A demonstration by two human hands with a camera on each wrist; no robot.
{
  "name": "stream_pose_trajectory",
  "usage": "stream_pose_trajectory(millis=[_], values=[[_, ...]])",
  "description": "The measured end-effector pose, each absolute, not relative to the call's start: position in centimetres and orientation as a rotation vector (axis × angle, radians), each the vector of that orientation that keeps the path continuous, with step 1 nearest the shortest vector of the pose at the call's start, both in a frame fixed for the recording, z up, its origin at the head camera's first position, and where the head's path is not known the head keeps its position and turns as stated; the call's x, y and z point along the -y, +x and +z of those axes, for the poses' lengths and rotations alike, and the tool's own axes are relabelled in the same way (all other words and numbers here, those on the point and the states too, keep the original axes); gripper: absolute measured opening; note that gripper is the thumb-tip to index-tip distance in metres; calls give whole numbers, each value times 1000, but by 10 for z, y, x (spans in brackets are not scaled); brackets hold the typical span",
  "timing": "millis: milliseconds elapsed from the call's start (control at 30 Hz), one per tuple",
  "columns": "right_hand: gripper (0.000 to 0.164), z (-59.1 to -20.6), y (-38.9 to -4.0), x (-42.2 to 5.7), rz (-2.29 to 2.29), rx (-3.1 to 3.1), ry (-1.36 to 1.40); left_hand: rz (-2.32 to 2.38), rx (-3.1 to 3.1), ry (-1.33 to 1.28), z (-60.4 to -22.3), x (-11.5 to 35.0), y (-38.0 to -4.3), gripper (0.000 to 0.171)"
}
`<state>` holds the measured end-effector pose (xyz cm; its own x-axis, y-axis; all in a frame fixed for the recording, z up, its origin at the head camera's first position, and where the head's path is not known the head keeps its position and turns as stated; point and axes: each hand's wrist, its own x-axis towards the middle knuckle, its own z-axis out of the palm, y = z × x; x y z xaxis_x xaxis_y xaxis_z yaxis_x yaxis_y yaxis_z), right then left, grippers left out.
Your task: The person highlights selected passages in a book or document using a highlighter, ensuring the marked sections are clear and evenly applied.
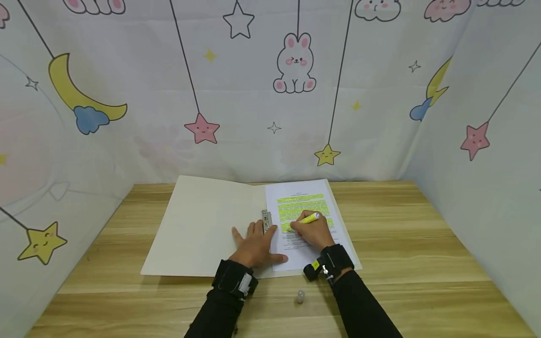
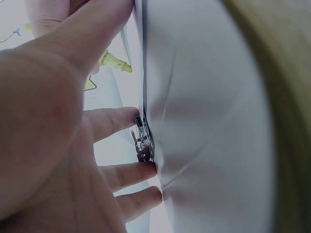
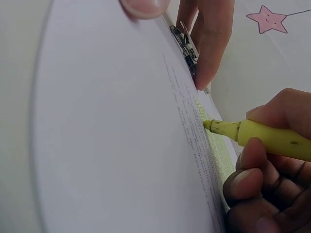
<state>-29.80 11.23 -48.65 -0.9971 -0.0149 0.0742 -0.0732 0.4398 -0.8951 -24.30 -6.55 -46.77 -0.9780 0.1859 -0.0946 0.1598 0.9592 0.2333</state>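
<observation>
Nearest you, one small greyish object (image 1: 300,296) lies on the wood-grain table (image 1: 422,234); it is too small to identify. Next come your two black sleeves (image 1: 220,312) and two black wrist bands (image 1: 337,260), one on each arm.

Your left hand (image 1: 255,248) is released, its fingers spread across the middle of one open folder (image 1: 194,225), with the thumb on the left edge of the printed sheet (image 1: 296,260). One sheet shows; you cannot tell whether others lie beneath it. Your right hand (image 1: 316,232) grasps one yellow highlighter (image 1: 310,218), pinched between thumb and fingers over the text on the right side of the folder.

The highlighter's uncapped tip points left and a little toward you, at the lower end of the yellow-marked lines; its long axis slants from there up to the right, blunt end away from you. Unmarked lines of print run below the tip.

Just beyond your left fingers, one metal clip (image 1: 267,217) sits at the sheet's left edge. Farthest off hangs white cloth (image 1: 245,157), printed with one whole rabbit (image 1: 295,65) and two pink stars (image 1: 202,128)
</observation>
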Motion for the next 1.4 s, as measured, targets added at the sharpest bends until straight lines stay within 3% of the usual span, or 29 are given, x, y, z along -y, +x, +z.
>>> stream_pose_trajectory(millis=[1400], values=[[20, -485, -298, -115, 1624, 2619, 50, 340, -2984, 261, -468, 65, -244, 91]])
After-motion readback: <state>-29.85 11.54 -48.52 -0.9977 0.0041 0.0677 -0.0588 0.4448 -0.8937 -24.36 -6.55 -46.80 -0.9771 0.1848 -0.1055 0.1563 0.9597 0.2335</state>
